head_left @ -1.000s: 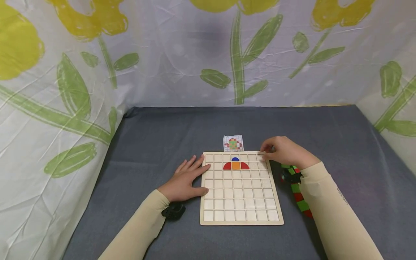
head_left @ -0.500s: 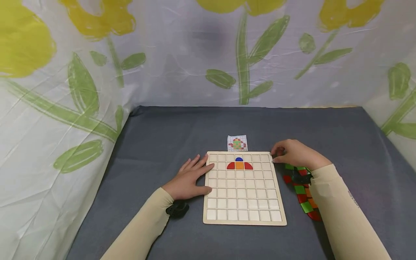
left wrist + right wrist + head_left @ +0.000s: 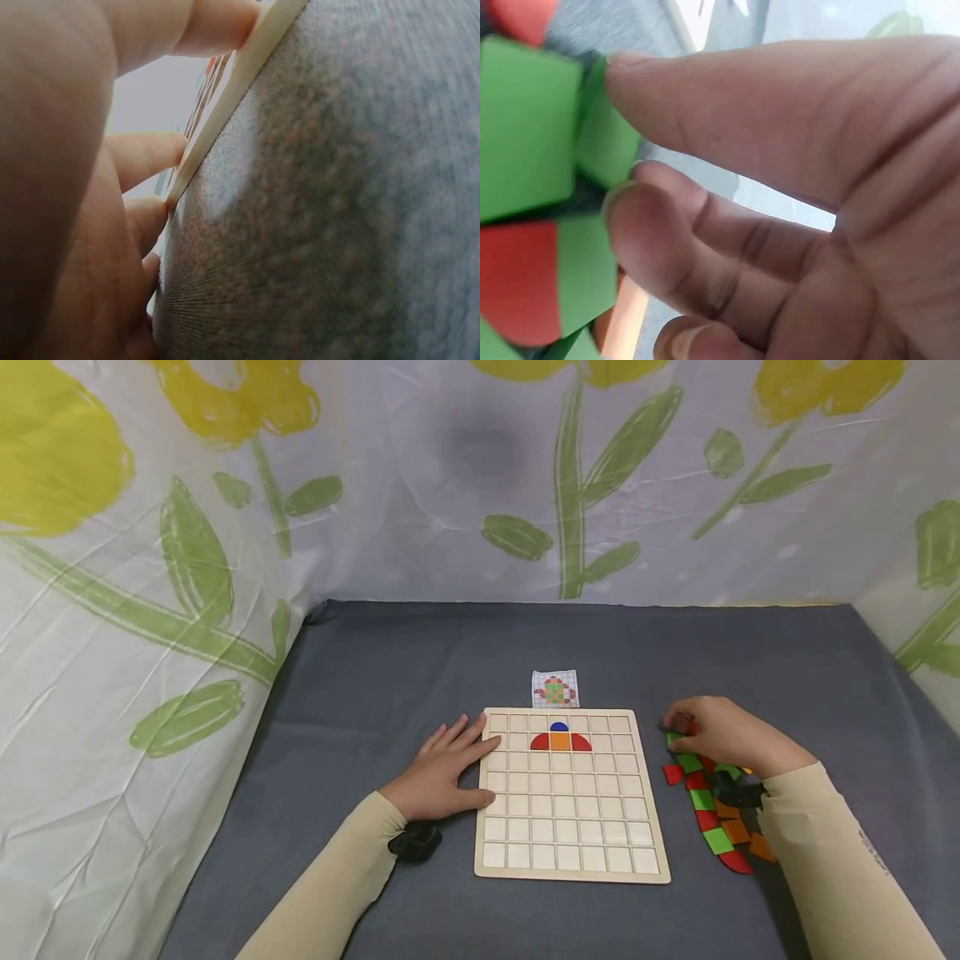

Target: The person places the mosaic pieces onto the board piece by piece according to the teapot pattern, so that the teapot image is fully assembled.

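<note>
On the counter (image 3: 405, 668) lies the board (image 3: 566, 807), pieces (image 3: 559, 742) in its far rows, the card (image 3: 555, 690) behind it, tiles (image 3: 702, 800) to its right.

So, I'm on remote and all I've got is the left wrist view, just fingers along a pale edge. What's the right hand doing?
Observer: The right hand is over loose tiles to the right of the board, thumb and a fingertip at a green tile.
Operator: Okay, and what pieces sit on the board?
Observer: Four, near its far edge: a blue half-round, an orange square and two red quarter-rounds.
</note>
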`<state>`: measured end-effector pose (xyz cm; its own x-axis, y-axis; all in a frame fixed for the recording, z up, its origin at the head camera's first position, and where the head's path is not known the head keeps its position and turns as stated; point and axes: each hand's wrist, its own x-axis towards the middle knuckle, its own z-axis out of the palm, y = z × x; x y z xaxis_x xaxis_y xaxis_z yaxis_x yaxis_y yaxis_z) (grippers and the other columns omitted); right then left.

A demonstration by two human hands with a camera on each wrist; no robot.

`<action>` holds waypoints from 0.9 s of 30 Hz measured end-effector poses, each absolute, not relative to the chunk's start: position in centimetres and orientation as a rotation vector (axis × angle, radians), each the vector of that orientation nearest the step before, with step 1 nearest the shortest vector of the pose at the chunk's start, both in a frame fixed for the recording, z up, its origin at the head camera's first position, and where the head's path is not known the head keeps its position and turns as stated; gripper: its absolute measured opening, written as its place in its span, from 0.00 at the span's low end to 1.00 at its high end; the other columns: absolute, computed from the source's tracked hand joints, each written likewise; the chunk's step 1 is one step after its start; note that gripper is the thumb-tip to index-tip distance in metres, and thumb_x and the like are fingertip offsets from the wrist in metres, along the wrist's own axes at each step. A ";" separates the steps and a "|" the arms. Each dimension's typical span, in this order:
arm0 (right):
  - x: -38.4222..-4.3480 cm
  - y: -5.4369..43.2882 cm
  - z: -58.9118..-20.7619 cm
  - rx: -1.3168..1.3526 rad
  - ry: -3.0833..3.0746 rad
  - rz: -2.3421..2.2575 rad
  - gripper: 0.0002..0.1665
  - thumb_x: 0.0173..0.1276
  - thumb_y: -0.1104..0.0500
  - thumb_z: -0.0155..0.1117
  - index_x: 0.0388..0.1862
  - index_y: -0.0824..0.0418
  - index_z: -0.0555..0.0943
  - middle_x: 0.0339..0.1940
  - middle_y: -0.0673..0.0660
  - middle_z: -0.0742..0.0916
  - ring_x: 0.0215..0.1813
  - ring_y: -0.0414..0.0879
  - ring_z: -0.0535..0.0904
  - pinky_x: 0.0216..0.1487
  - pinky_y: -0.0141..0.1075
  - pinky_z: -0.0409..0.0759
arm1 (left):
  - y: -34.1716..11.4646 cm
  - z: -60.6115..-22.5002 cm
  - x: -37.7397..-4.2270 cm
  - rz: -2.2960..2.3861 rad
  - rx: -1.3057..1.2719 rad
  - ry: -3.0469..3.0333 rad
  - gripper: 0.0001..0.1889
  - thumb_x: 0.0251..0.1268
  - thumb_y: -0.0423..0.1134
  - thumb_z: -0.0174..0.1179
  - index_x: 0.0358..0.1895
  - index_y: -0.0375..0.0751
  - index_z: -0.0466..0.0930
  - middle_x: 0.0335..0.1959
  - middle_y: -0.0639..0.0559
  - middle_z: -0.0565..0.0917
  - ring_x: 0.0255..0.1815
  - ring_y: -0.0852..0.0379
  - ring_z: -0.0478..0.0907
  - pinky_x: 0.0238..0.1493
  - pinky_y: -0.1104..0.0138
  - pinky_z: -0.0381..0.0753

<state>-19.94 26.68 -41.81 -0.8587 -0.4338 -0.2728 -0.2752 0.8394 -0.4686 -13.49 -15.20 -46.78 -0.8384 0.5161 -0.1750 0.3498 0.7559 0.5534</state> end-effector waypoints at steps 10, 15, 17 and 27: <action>-19.9 26.8 -41.9 -0.498 2.624 -0.588 0.17 0.67 0.59 0.77 0.49 0.68 0.86 0.38 0.57 0.88 0.35 0.46 0.80 0.36 0.43 0.83 | -15.3 -46.9 -13.3 0.764 0.679 2.635 0.42 0.69 0.56 0.65 0.84 0.53 0.61 0.88 0.53 0.45 0.89 0.46 0.36 0.85 0.45 0.33; -19.6 26.4 -41.8 -0.517 2.603 -0.644 0.12 0.69 0.61 0.75 0.47 0.64 0.86 0.31 0.53 0.84 0.28 0.45 0.75 0.30 0.40 0.76 | -15.2 -47.0 -13.4 0.753 0.674 2.636 0.43 0.69 0.56 0.65 0.84 0.53 0.60 0.88 0.54 0.44 0.89 0.47 0.36 0.85 0.45 0.33; -19.5 26.1 -41.7 -0.528 2.602 -0.659 0.09 0.70 0.62 0.74 0.46 0.63 0.86 0.30 0.53 0.84 0.26 0.45 0.74 0.29 0.40 0.75 | -15.1 -46.9 -13.4 0.748 0.665 2.638 0.43 0.69 0.56 0.65 0.84 0.54 0.60 0.88 0.54 0.44 0.89 0.47 0.36 0.85 0.46 0.32; -19.4 24.9 -41.3 -0.597 2.672 -0.669 0.05 0.70 0.59 0.75 0.38 0.58 0.86 0.32 0.50 0.88 0.28 0.43 0.78 0.31 0.38 0.77 | -15.2 -46.8 -13.4 0.741 0.654 2.639 0.43 0.69 0.56 0.65 0.84 0.54 0.60 0.88 0.55 0.43 0.89 0.48 0.35 0.86 0.46 0.32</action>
<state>-19.35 24.86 -41.30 -0.8610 -0.4662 -0.2031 -0.3157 0.8031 -0.5053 -13.42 -15.18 -46.84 -0.8434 0.5067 -0.1788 0.3396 0.7604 0.5535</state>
